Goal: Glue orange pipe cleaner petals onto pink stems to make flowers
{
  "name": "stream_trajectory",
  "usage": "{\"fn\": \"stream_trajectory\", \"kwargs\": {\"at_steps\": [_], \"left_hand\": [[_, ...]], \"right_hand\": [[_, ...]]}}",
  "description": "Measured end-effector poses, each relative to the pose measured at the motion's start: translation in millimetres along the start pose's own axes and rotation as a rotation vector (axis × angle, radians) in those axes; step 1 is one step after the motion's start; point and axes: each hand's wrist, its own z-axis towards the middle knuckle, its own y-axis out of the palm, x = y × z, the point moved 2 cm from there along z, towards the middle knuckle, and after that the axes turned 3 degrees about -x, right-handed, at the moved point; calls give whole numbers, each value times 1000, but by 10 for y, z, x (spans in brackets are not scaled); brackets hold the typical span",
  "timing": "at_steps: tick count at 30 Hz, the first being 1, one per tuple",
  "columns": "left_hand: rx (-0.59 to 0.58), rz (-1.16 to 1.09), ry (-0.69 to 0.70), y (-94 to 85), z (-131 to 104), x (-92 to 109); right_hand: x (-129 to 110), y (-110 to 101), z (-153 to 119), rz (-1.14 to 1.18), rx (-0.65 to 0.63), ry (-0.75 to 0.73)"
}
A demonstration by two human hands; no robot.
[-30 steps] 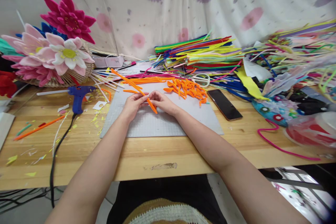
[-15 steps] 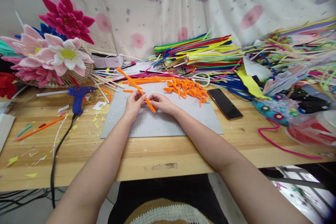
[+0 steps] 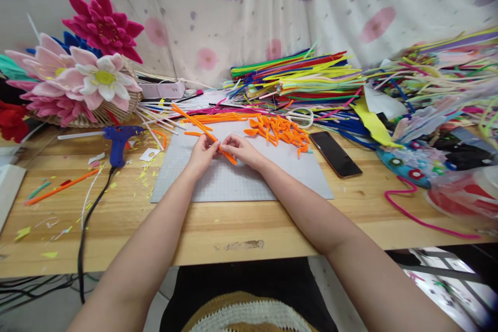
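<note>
Orange pipe cleaners (image 3: 196, 122) slant through both of my hands above the grey cutting mat (image 3: 245, 184). My left hand (image 3: 203, 154) is closed around them near their middle. Close beside it, my right hand (image 3: 241, 149) pinches the same strands by their lower right end, with thumb and forefinger bent together. On the mat, to the right of my hands, lies a heap of bent orange pipe cleaner pieces (image 3: 278, 130). Straight orange pipe cleaners (image 3: 229, 118) rest along the mat's far edge.
A blue glue gun (image 3: 118, 145) with a black cord stands at left, near fluffy flowers (image 3: 103, 78). A phone (image 3: 335, 154) lies right of the mat, with scissors (image 3: 301, 116) behind it. Bundles of colourful pipe cleaners (image 3: 299, 78) fill the back.
The view has shifted slightly. My right hand's fingers have moved up a little along the orange pipe cleaners, closer to the left thumb. The left hand keeps its hold.
</note>
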Motion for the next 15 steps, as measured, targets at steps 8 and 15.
{"fn": "stream_trajectory", "kwargs": {"at_steps": [8, 15], "left_hand": [[-51, -49, -42, -4, -16, -6], [-1, -113, -59, -2, -10, 6]], "right_hand": [[61, -17, 27, -6, -83, -9], [52, -17, 24, -12, -47, -39]]}}
